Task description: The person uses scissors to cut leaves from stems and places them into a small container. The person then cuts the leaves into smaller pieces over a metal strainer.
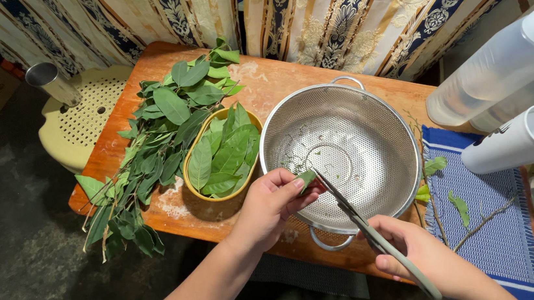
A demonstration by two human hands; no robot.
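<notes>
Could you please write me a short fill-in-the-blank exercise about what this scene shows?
1. The right hand holds a pair of ____.
2. The left hand pinches a rolled ____ over the metal colander.
3. Loose leaves fill the ____ bowl.
4. The leafy branches lie on a ____ board.

Missing words: scissors; leaf; yellow; wooden

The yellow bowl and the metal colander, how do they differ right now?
The yellow bowl is full of plucked green leaves; the metal colander holds only scraps. The bowl is smaller and oval; the colander is round, perforated and has handles. Both sit on the wooden board.
</notes>
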